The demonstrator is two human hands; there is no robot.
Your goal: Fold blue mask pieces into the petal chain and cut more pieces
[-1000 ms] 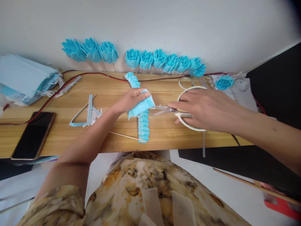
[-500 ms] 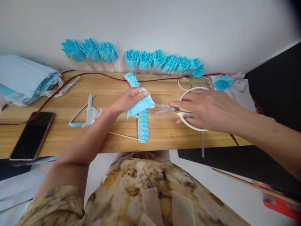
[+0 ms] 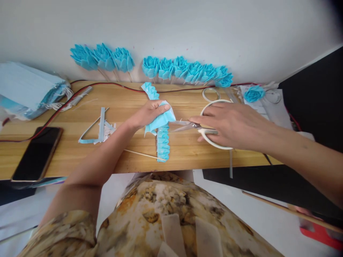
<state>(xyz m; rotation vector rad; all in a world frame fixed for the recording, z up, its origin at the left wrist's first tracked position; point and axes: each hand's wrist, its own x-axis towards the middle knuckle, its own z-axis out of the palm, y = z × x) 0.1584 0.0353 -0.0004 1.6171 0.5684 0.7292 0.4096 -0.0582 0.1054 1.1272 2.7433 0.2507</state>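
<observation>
My left hand (image 3: 150, 113) pinches a folded piece of light blue fabric (image 3: 164, 118) with a white inner side, thumb on top. My right hand (image 3: 227, 123) has its fingers through the cream handles of a pair of scissors (image 3: 195, 125). The blades are parted and point left, their tips at the fabric's right edge. Under the fabric, a row of folded blue pieces (image 3: 163, 142) lies on the wooden table, its middle hidden by my left hand and the fabric. A thin wooden stick (image 3: 140, 154) touches the row's near end.
Several blue fabric flowers (image 3: 180, 67) on sticks lean against the wall. One more flower (image 3: 254, 93) lies at right near a tape roll (image 3: 211, 94). At left are a stack of face masks (image 3: 29, 89), a phone (image 3: 37, 153), scraps (image 3: 102, 125) and a red-black cable (image 3: 60, 110).
My right hand and the scissors have moved slightly left, bringing the blades closer to the fabric. My left hand has barely shifted.
</observation>
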